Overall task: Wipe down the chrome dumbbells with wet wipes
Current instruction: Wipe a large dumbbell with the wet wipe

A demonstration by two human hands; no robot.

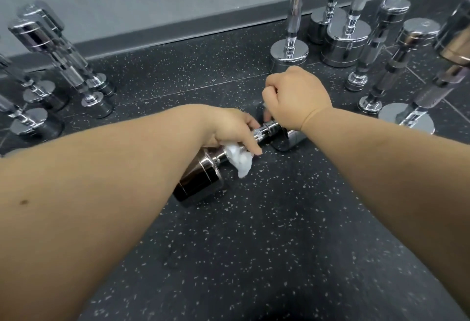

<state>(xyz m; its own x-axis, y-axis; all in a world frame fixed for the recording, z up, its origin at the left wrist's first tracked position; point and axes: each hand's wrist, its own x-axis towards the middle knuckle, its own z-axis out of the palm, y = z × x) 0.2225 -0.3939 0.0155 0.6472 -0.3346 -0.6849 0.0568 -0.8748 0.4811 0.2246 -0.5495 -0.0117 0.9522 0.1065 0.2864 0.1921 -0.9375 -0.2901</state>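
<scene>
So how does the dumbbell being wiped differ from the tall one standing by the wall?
The dumbbell being wiped lies on its side; the tall dumbbell stands upright on one head. The left hand holds a wet wipe round the first's handle; the tall one has no wipe on it. Both are chrome with knurled handles.

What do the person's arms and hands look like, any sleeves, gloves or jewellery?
No sleeve shows on the left forearm or the right forearm; both are bare. The left hand and right hand wear no gloves, and no watch or ring is visible. The left forearm bears one small mark.
</scene>
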